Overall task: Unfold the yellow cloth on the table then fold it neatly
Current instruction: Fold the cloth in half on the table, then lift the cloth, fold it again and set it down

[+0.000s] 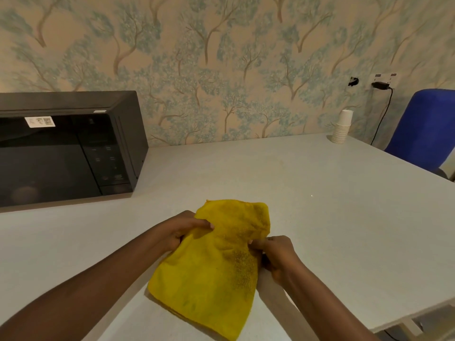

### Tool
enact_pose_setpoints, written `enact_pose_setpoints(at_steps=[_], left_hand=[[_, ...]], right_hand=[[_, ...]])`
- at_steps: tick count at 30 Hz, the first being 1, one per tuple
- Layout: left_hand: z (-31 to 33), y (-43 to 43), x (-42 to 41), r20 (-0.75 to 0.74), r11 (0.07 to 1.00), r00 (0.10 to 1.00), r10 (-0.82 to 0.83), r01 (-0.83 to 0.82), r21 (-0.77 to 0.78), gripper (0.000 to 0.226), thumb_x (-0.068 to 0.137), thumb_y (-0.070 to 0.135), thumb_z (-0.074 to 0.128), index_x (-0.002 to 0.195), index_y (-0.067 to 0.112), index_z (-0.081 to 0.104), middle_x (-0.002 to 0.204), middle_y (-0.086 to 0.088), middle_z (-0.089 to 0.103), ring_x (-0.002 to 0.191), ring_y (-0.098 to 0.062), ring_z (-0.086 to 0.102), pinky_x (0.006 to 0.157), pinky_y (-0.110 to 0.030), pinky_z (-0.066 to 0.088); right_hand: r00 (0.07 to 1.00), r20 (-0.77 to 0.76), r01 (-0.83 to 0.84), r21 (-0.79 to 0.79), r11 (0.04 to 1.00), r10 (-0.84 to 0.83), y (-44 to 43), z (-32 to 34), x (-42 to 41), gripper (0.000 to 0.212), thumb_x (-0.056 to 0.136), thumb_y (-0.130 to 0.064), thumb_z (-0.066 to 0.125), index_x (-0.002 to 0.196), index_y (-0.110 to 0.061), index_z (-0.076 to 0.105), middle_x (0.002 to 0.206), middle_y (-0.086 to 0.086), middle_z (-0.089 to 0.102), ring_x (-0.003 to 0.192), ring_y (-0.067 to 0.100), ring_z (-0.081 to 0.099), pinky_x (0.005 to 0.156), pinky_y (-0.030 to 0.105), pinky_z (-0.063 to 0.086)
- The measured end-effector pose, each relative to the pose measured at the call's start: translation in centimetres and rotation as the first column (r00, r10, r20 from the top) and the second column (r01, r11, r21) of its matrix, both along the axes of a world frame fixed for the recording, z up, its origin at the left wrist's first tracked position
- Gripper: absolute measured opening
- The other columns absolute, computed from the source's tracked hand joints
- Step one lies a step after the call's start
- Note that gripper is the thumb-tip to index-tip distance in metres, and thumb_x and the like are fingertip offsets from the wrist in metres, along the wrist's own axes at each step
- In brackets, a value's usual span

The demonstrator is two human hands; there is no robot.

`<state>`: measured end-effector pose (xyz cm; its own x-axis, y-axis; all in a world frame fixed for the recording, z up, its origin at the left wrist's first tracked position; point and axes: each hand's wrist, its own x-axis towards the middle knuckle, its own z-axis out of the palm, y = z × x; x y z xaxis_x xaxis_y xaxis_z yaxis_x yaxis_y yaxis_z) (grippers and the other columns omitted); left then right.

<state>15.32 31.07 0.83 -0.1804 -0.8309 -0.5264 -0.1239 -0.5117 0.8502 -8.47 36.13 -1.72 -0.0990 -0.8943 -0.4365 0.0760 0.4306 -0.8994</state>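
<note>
The yellow cloth (211, 269) lies on the white table (320, 205) in front of me, folded into a long layered shape with dark stains on its right side. My left hand (183, 228) pinches the cloth's left edge near its upper part, thumb on top. My right hand (277, 254) grips the right edge at about the middle. Between the two hands the fabric bunches slightly. The far end of the cloth is rumpled; the near end rests flat by the table's front.
A black microwave (66, 148) stands at the back left against the wallpapered wall. A stack of white paper cups (341, 127) sits at the far right corner. A blue chair (426, 129) is beyond the table's right edge, below a wall plug with a cable.
</note>
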Motion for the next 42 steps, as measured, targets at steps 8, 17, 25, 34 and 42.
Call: enact_pose_setpoints(at_steps=[8, 17, 25, 34, 42], left_hand=[[2.8, 1.0, 2.7, -0.165, 0.934, 0.981, 0.106, -0.155, -0.321, 0.021, 0.065, 0.009, 0.076, 0.086, 0.009, 0.073, 0.086, -0.010, 0.077, 0.078, -0.025, 0.073, 0.062, -0.032, 0.059], [4.0, 1.1, 3.0, 0.016, 0.777, 0.952, 0.305, -0.239, -0.582, 0.020, 0.079, 0.017, 0.072, 0.098, 0.011, 0.067, 0.100, -0.011, 0.069, 0.102, -0.034, 0.063, 0.086, -0.040, 0.053], [6.3, 1.9, 2.3, 0.051, 0.660, 0.916, 0.397, -0.246, -0.710, 0.051, 0.079, 0.029, 0.072, 0.121, 0.004, 0.060, 0.110, 0.000, 0.065, 0.106, -0.029, 0.058, 0.087, -0.040, 0.052], [7.5, 3.0, 2.5, -0.186, 0.645, 0.933, 0.307, -0.348, -0.680, 0.023, 0.069, 0.034, 0.074, 0.085, 0.018, 0.071, 0.081, 0.000, 0.074, 0.080, -0.020, 0.071, 0.063, -0.031, 0.057], [7.8, 4.1, 3.2, -0.200, 0.694, 0.954, 0.224, -0.300, -0.655, 0.023, 0.074, 0.008, 0.074, 0.093, 0.019, 0.069, 0.085, 0.003, 0.077, 0.079, -0.017, 0.072, 0.059, -0.027, 0.058]], right_hand=[[0.997, -0.078, -0.001, -0.329, 0.944, -0.026, -1.0, 3.4, -0.3, 0.019, 0.082, -0.010, 0.073, 0.063, -0.010, 0.069, 0.053, -0.003, 0.067, 0.056, 0.012, 0.063, 0.049, 0.022, 0.051], [0.985, -0.134, 0.045, -0.425, 0.904, -0.112, -2.3, 5.4, 1.8, 0.022, 0.088, -0.031, 0.067, 0.083, -0.009, 0.069, 0.095, 0.006, 0.067, 0.097, 0.024, 0.057, 0.083, 0.039, 0.048], [0.977, 0.163, 0.202, -0.484, 0.852, -0.138, -1.4, 6.3, 2.8, 0.020, 0.086, -0.024, 0.069, 0.068, -0.016, 0.066, 0.071, -0.005, 0.066, 0.073, 0.011, 0.060, 0.064, 0.026, 0.045], [0.990, 0.128, 0.043, -0.645, 0.763, 0.052, -0.3, 5.1, 3.1, 0.064, 0.078, 0.013, 0.066, 0.124, -0.027, 0.047, 0.123, 0.005, 0.060, 0.109, 0.022, 0.060, 0.082, 0.043, 0.056], [0.997, 0.057, 0.072, -0.681, 0.728, -0.045, 0.3, 6.1, 3.1, 0.032, 0.085, 0.002, 0.062, 0.091, -0.029, 0.069, 0.095, -0.001, 0.073, 0.093, 0.021, 0.067, 0.075, 0.032, 0.054]])
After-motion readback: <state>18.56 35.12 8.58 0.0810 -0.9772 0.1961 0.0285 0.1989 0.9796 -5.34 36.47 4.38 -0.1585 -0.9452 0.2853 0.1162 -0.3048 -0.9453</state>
